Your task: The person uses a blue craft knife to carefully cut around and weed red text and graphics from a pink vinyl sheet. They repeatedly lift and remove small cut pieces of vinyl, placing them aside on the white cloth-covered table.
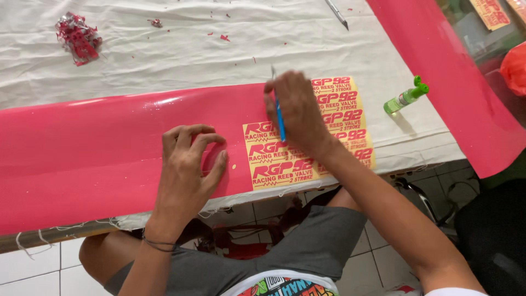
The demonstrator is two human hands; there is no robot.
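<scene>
Fingers (193, 138) of the left hand (186, 170) are bent and spread, tips pressing down on the glossy pink vinyl sheet (82, 148); they grasp nothing and simply pin the sheet flat. Just to their right, the right hand (298, 112) is clenched around a thin blue craft knife (280, 118), held steeply, its lower end on the yellow sticker sheet (285, 164) with red lettering. That sticker sheet lies on the right end of the pink vinyl, close to the near edge of the worktop (164, 49), which is covered with a creased white cloth.

One container shows clearly: a small clear bottle with a green flip cap (406, 97), lying tilted on the cloth to the right of the stickers, well apart from both hands. What it holds cannot be told.

At the far left corner sits a crumpled heap of red and silver scraps (78, 37), with tiny red bits scattered nearby. A second metal tool (337, 13) lies at the far edge. Another pink sheet (455, 87) runs along the right side.
</scene>
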